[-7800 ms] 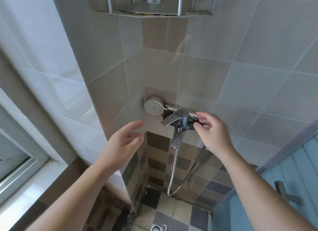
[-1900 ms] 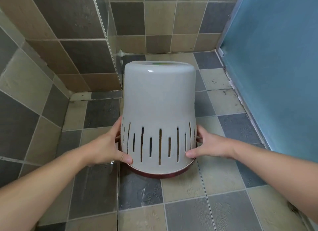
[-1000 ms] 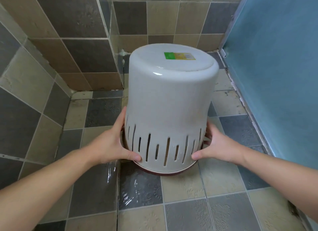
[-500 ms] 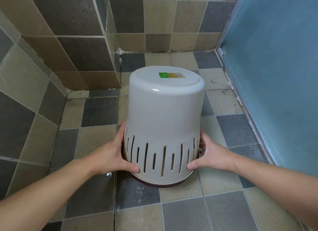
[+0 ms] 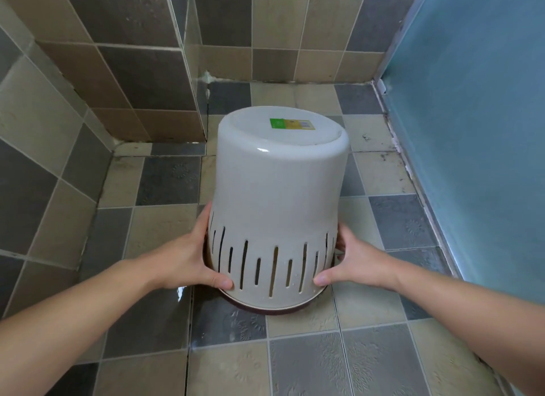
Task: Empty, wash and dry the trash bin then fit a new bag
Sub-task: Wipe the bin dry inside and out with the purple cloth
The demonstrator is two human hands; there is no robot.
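A floor of grey and beige square tiles [image 5: 309,363] meets brown and beige tiled walls [image 5: 124,71]. A frosted blue glass panel [image 5: 477,115] stands at the right.

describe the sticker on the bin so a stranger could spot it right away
On the tiled floor, two hands hold a white trash bin upside down. On its upturned base sits the sticker, a small green and yellow rectangle, the only coloured patch on the white plastic.

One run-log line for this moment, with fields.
stage: draining | trash bin: upside down | left hand: gripping | right hand: gripping | floor: wet
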